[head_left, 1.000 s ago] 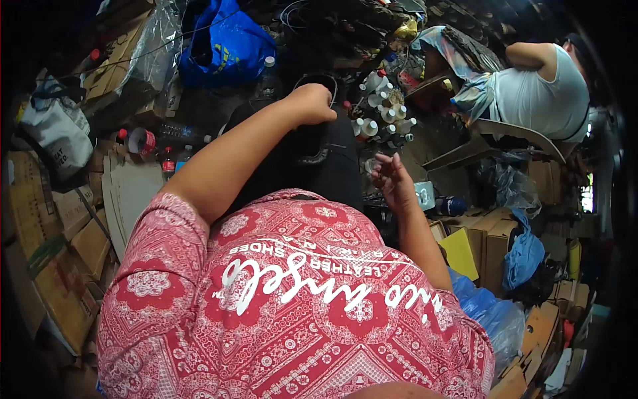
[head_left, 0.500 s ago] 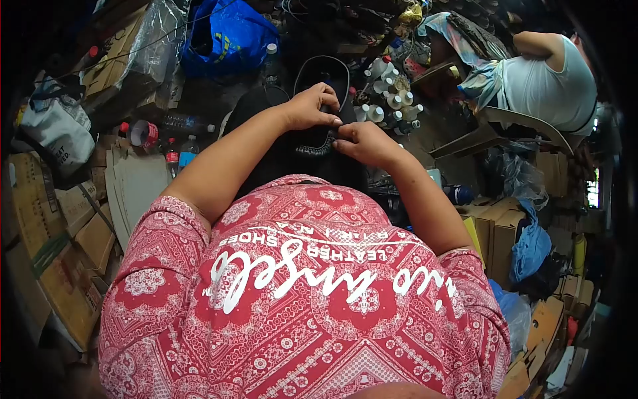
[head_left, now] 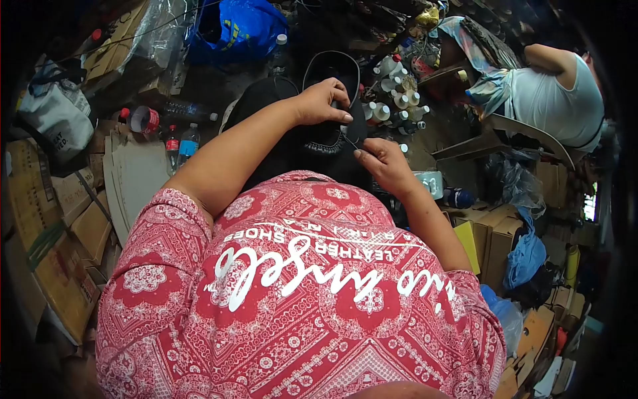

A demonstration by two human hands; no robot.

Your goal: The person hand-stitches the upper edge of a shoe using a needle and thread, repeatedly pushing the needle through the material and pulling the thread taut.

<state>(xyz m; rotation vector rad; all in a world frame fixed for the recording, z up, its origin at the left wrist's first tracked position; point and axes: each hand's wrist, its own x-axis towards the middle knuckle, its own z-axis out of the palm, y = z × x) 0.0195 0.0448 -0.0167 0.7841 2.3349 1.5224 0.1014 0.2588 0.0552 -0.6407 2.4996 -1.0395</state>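
A black shoe-like piece [head_left: 330,63] with a pale rim lies over my dark-clothed lap, its near end edged with a ridged black band [head_left: 323,147]. My left hand [head_left: 323,103] rests on its middle, fingers curled and pressed together; what they grip is too small to make out. To the right and a little nearer to me, my right hand [head_left: 383,161] pinches the end of a thin dark strand [head_left: 349,140], which runs toward the piece beneath my left hand.
Bottles [head_left: 392,100] cluster beyond my right hand. A person in a white shirt [head_left: 555,100] sits at the upper right by a chair [head_left: 525,130]. A blue bag [head_left: 242,30] lies ahead; cardboard [head_left: 136,193] and small bottles [head_left: 189,141] are at left.
My right hand came in to the piece beside my left hand, then drew back slightly toward the lower right with the strand. The left hand shifted slightly right with the piece.
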